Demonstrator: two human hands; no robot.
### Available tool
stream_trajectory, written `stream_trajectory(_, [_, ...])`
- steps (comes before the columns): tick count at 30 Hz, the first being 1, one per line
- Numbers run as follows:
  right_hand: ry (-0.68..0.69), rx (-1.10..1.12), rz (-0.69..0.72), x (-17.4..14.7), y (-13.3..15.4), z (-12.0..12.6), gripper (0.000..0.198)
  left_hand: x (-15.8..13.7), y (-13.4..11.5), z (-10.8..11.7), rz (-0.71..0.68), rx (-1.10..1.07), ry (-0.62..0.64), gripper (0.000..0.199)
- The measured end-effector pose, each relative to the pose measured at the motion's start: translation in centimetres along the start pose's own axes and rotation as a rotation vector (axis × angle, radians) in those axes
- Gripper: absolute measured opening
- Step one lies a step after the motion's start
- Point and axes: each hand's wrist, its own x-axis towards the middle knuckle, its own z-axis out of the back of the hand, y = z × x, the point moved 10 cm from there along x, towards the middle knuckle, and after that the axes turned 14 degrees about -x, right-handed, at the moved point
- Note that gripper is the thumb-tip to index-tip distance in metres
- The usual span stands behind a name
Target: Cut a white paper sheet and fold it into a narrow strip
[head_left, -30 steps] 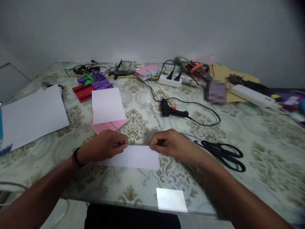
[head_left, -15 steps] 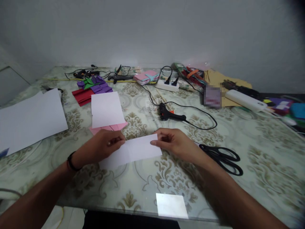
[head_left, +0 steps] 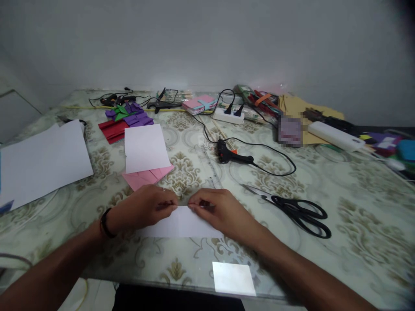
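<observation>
A white strip of paper (head_left: 183, 224) lies crosswise close to me, low over the patterned tabletop. My left hand (head_left: 151, 207) pinches its far edge near the middle. My right hand (head_left: 217, 209) pinches the same edge just to the right, with a small gap between the two sets of fingertips. Both hands cover parts of the strip's ends. Beyond my left hand, a white paper square (head_left: 146, 147) rests partly over a pink folded paper (head_left: 149, 177). Black-handled scissors (head_left: 292, 209) lie to the right of my right hand, blades pointing left.
A black glue gun (head_left: 235, 156) with a looped cord lies past my hands, beside a clear ruler (head_left: 209, 166). Large white sheets (head_left: 45, 164) cover the left side. Purple folded papers (head_left: 138, 115), a power strip (head_left: 228, 115) and a white power bank (head_left: 335, 136) sit farther back.
Both hands have drawn nearer each other along the strip's far edge, my right hand moving left and down. The strip now lies straighter and closer to me, and the scissor blades are uncovered.
</observation>
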Motion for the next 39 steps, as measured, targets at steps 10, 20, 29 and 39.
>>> stream_trajectory(10, [0.087, 0.046, -0.008, -0.2, 0.2, 0.1, 0.014, -0.2, -0.1, 0.7, 0.028, -0.028, 0.048, 0.018])
stream_trajectory(20, [0.054, 0.085, -0.139, -0.4, -4.4, 3.9, 0.026, -1.5, 1.9, 7.2, 0.127, -0.206, -0.052, 0.026])
stream_trajectory(29, [-0.189, 0.355, -0.256, -0.6, -6.2, 6.0, 0.029, -1.3, 4.4, 7.7, 0.162, -0.629, -0.437, 0.053])
stream_trajectory(39, [-0.217, 0.499, -0.392, -0.8, -6.4, 2.7, 0.033, -0.4, 0.5, 3.5, -0.075, -0.941, -0.194, 0.057])
